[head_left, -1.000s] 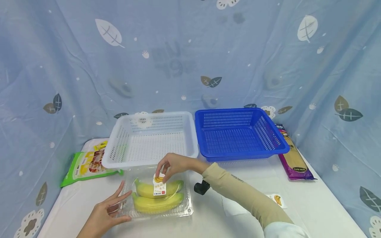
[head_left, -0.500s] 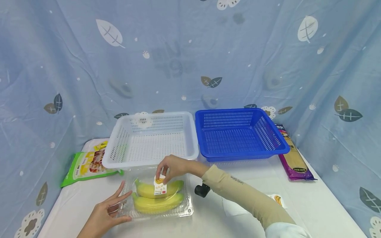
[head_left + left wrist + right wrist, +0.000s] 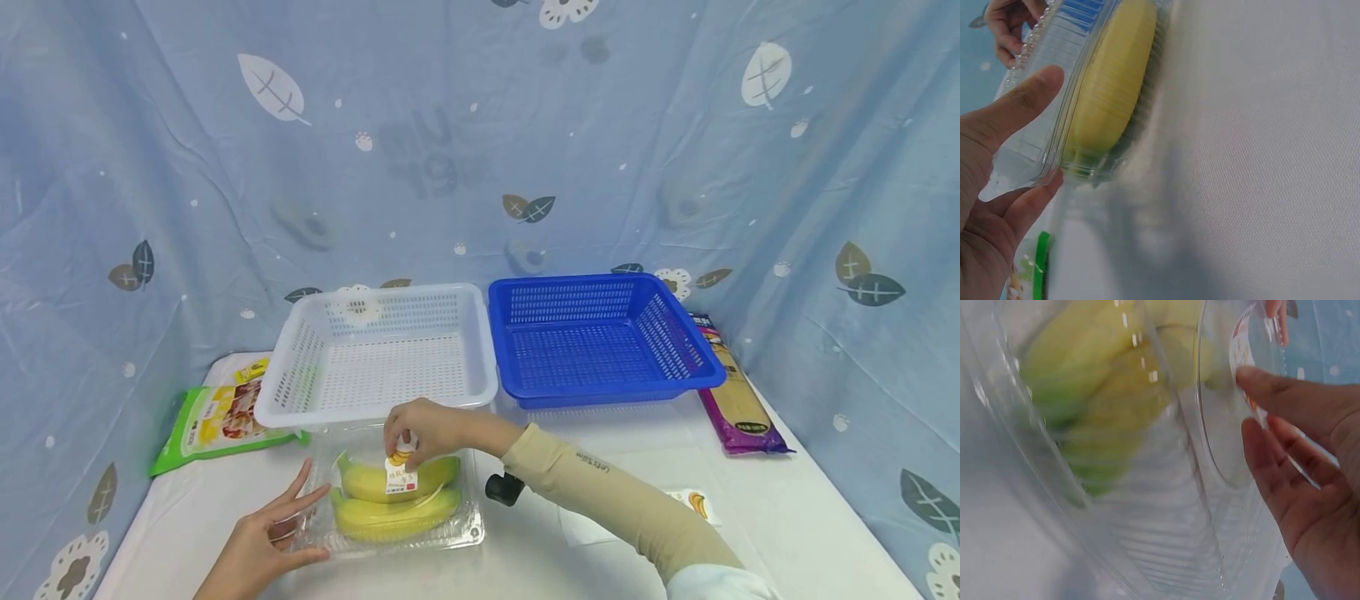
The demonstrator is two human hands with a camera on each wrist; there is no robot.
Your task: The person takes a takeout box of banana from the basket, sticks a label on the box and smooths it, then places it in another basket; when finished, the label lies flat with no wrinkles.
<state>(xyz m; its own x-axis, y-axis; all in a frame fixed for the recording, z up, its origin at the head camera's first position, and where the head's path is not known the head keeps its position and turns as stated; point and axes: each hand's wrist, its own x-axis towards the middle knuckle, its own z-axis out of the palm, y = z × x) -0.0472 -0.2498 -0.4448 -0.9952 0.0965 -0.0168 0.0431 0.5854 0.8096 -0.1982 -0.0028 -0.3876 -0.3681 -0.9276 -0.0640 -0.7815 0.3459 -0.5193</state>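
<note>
Two bananas [image 3: 397,515] lie inside a lidded clear plastic box [image 3: 470,500]. My left hand [image 3: 258,542] holds the box at its left side; in the left wrist view its thumb [image 3: 1022,103] lies against one face and fingers support the corner. My right hand [image 3: 435,427] is over the lid, pinching the upper part of a white label [image 3: 401,482] with a banana picture between thumb and fingers. In the right wrist view the label [image 3: 1241,347] curves along the lid. Whether its lower part is stuck down, I cannot tell.
Behind the box stand a white basket [image 3: 375,412] and a blue basket [image 3: 600,392]. A green-edged food bag [image 3: 217,421] lies left, a purple-ended noodle pack [image 3: 742,408] right. Another banana label [image 3: 697,503] lies on a white sheet [image 3: 588,527] near my right forearm.
My right hand has come down slightly toward the lid, still pinching the label. The left hand keeps its place on the box.
</note>
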